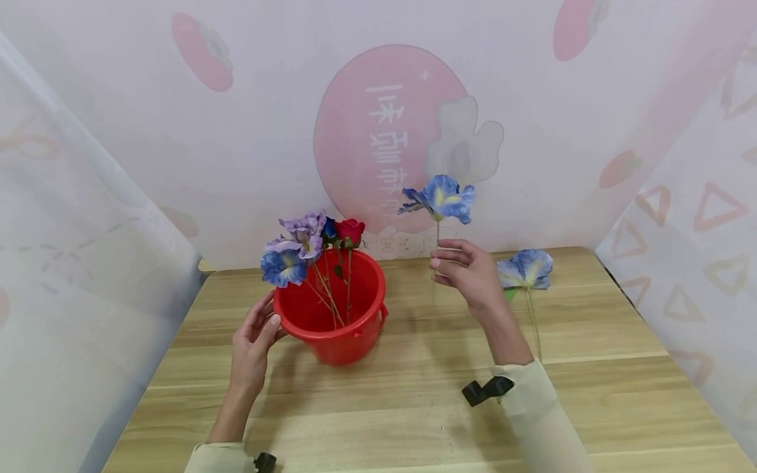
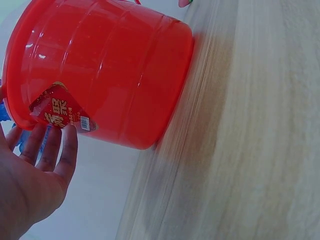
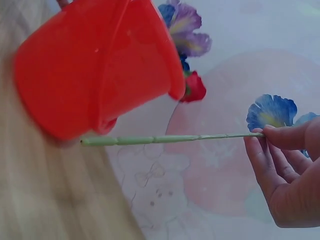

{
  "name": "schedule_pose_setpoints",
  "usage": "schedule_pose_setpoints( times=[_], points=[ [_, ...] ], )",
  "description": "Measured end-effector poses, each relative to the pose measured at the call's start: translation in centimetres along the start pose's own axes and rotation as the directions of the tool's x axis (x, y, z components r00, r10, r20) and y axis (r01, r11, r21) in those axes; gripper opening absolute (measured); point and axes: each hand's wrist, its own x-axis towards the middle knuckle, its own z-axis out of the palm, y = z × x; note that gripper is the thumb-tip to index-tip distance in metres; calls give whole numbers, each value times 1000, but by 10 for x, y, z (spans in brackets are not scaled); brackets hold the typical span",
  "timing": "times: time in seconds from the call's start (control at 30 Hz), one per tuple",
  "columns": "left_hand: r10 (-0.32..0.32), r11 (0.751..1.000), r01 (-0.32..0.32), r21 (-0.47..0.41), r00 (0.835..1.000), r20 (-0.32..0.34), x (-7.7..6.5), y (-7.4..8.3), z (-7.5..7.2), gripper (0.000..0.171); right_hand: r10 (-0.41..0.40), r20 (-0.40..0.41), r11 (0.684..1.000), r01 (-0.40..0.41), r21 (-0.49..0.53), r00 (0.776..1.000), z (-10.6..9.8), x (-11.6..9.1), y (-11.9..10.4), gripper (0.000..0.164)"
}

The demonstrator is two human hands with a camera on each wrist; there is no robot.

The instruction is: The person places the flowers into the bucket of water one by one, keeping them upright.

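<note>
A red plastic bucket (image 1: 340,345) stands on the wooden table, with artificial flowers leaning in it: a purple iris (image 1: 304,230), a blue iris (image 1: 284,268), a red rose (image 1: 350,231) and a dark blue bloom (image 1: 329,228). My left hand (image 1: 254,338) holds the bucket by its rim on the left side; in the left wrist view the fingers (image 2: 49,147) lie against the wall by a label (image 2: 62,110). Right of the bucket, my right hand (image 1: 467,272) pinches the thin stem of another blue iris (image 1: 443,197), bloom up. The green stem (image 3: 155,140) points down past the fingers.
Another blue iris (image 1: 526,269) lies on the table (image 1: 378,420) at the right, its stem running under the right forearm. A printed backdrop (image 1: 266,131) rises behind the table, and similar sheets flank both sides.
</note>
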Motion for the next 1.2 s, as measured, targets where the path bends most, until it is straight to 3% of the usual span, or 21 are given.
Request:
schedule_pose_setpoints(
  times=[0.3, 0.6, 1.2],
  points=[
    [-2, 1000, 2, -7, 1000, 3, 0, -1, 0, 49, -93, 7, 996, 93, 18, 996, 39, 18, -32, 42],
    [-7, 1000, 7, 1, 1000, 2, 0, -1, 0, 49, -129, 32, 991, 128, 44, 991, 72, 26, -50, 39],
    [-8, 1000, 8, 1, 1000, -4, 1, 0, 1, 49, -175, 27, 980, 171, 97, 984, 100, 40, -60, 35]
  ],
)
